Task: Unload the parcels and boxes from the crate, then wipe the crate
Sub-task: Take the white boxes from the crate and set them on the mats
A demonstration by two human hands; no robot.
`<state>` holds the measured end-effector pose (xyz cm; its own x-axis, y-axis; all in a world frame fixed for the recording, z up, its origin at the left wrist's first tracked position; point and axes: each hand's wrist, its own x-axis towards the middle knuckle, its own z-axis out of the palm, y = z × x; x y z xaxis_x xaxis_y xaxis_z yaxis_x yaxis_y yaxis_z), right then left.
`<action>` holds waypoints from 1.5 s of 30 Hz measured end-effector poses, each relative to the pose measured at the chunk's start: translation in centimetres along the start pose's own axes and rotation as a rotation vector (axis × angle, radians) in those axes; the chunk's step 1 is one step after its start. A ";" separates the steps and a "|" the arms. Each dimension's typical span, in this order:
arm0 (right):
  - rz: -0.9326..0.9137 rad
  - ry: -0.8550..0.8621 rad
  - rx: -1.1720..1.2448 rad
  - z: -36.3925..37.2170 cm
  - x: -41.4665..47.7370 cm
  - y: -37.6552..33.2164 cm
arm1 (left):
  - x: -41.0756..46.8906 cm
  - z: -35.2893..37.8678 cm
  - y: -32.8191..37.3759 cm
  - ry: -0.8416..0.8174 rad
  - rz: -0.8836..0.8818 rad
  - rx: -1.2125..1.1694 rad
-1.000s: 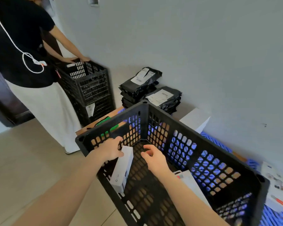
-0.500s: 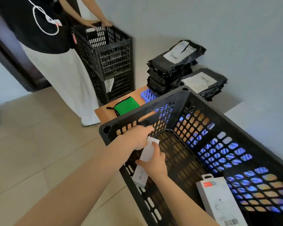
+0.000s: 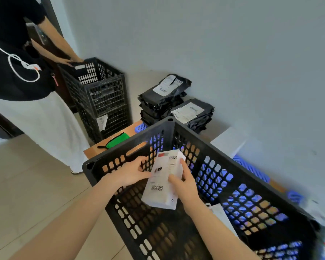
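A large black perforated crate (image 3: 251, 171) fills the lower right of the head view. Over its inside I hold a white box (image 3: 162, 182) with barcodes, its labelled face up. My left hand (image 3: 131, 172) grips the box's left edge. My right hand (image 3: 184, 182) grips its right side, thumb on the label. A second white box (image 3: 220, 215) lies on the crate floor, mostly hidden behind my right forearm.
Two piles of black parcels (image 3: 164, 94) with white labels lie by the wall. A green cloth (image 3: 117, 140) rests on a wooden surface (image 3: 128, 131) behind the crate. To the left, another person (image 3: 21, 76) holds stacked black crates (image 3: 99, 96). A white box (image 3: 229, 141) sits right.
Both hands have lifted the white box off the crate's near wall and turned it, so its barcode face now points up. The view has shifted slightly.
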<state>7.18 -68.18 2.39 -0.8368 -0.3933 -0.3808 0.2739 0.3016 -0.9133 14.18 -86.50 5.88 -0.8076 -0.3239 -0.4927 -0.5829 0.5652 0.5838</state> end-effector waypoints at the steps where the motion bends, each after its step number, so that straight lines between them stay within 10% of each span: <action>1: -0.006 0.018 0.043 -0.9 -0.5 -0.7 | -0.6 0.2 0.9 -0.002 -0.034 -0.091; 8: -0.068 0.051 0.347 -7.6 -5.7 -3.8 | -7.5 2.8 7.9 -0.019 0.064 -0.477; 27: -0.292 0.488 0.305 -38.3 -18.0 -2.1 | -12.2 23.2 35.2 0.070 0.586 -0.367; 45: 0.160 0.600 0.262 -49.4 -5.2 12.9 | 6.0 40.1 40.8 -0.247 0.306 -0.128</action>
<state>-8.35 -19.36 -0.27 -0.8741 0.2119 -0.4372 0.4590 0.0654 -0.8860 -10.87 -34.91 0.87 -0.9088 0.0447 -0.4148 -0.3383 0.5028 0.7954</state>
